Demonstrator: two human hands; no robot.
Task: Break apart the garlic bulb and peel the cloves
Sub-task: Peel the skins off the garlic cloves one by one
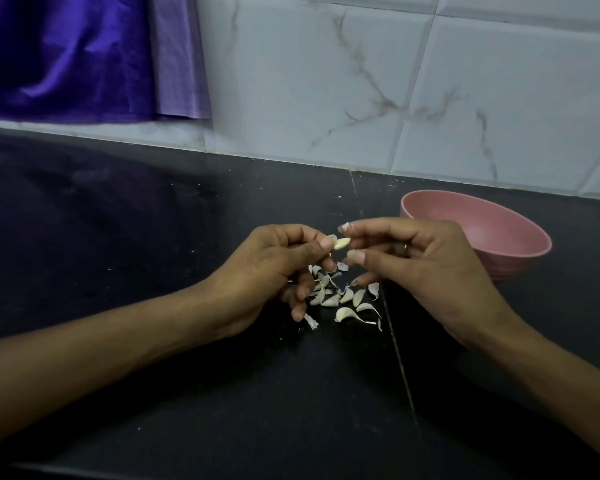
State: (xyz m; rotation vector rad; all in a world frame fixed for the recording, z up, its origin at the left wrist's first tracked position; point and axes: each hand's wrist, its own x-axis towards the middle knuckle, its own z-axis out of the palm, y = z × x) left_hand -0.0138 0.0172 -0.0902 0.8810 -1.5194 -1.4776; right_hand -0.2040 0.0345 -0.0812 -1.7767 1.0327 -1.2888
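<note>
Clove (pixel 445 243) pinched in left hand (pixel 274 268) | right hand (pixel 413 261) apparently nipping skin, I think | risk: smooth clove slips into scattered cloves (pixel 340 299)

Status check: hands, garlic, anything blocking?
Left hand pinching peeled clove; right hand pinching skin scrap. Loose cloves below. Pink bowl unobstructed.

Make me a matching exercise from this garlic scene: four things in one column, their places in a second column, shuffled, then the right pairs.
1. peeled clove
2. pink bowl
3. pile of cloves and skins
4. purple cloth

A. hanging at the upper left
B. on the counter under the hands
C. pinched in the left hand
D. behind the right hand

Pairs: 1-C, 2-D, 3-B, 4-A
</note>
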